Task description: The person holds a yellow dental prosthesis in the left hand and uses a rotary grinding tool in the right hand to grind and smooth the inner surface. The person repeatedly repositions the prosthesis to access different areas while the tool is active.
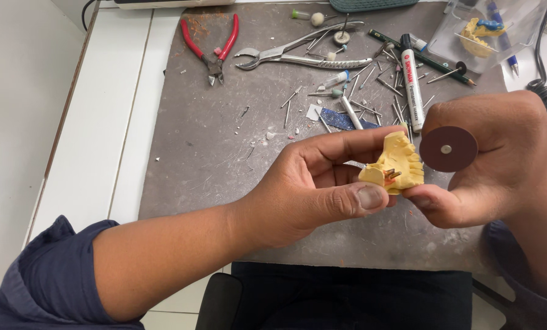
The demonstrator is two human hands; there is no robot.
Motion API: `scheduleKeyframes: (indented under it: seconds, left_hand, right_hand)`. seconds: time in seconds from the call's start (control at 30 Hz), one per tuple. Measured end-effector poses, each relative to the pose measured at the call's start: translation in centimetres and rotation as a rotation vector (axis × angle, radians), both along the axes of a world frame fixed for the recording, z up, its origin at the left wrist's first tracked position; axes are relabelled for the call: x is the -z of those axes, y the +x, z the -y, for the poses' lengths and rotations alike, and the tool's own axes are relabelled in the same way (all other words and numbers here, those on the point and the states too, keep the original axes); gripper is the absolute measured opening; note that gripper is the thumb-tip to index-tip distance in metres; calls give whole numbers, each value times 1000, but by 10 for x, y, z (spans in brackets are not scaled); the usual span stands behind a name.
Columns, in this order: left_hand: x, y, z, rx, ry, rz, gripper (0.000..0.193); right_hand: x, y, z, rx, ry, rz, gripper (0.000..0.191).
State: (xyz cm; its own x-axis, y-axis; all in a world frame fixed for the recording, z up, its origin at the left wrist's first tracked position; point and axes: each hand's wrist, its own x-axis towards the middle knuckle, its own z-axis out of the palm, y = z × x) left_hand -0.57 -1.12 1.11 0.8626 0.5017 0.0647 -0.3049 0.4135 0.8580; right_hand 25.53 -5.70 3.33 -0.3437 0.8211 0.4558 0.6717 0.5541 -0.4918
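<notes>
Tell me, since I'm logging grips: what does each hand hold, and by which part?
The left hand pinches the yellow dental cast by its lower left end. The right hand holds a rotary tool with a brown disc; its grip is hidden.

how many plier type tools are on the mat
2: red-handled pliers at the mat's top left, and bare metal pliers just right of them. Both hands hold a yellow dental cast; nothing seems hidden.
</notes>
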Motion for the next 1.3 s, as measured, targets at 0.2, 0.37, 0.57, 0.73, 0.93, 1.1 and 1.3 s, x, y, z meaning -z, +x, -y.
scheduleKeyframes:
  seconds: [0.2,0.37,0.57,0.73,0.93,1.1,1.3]
  left_hand:
    - [4,3,-3,-44,34,-18,72]
    - [9,3,-3,-102,109,-104,65]
    - [13,2,-4,-140,236,-56,61]
    - [15,1,-6,-142,307,-76,54]
    - [16,0,-6,-136,309,-80,52]
    - [16,0,-8,-138,313,-99,55]
    - [18,1,-8,-142,323,-87,55]
  right_hand:
    - [-5,-8,1,9,-36,25,51]
    - [-9,-18,1,85,5,189,59]
    - [-16,-24,-2,115,-19,231,60]
    - [-17,-30,4,152,-88,243,56]
    - [-16,-32,5,137,-123,251,58]
    - [-15,-32,4,158,-188,224,58]
    - [-15,-32,4,144,-188,220,58]
